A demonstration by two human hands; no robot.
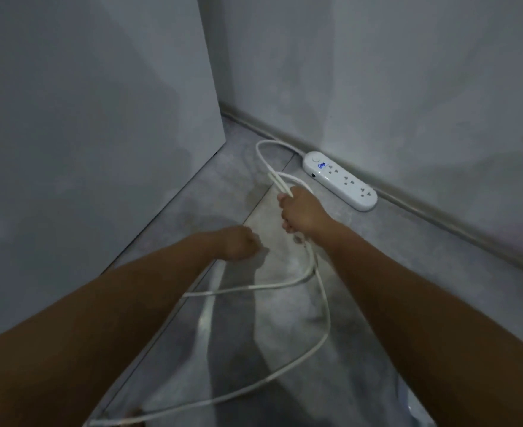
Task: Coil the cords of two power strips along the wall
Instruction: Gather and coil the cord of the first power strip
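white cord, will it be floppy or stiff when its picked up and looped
Probably floppy but a bit springy: the white cord hangs from the right hand in wide smooth curves, not sharp folds. It likely slides easily on the smooth-looking floor. A hard pull may drag the power strip, which just lies by the wall.

Grey tiled floor [408, 272], pale wall [408, 72], baseboard [439, 217]

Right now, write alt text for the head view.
The right hand grips loops of white cord above a grey floor; the left hand, blurred, is beside it. A white power strip lies at the foot of the wall.
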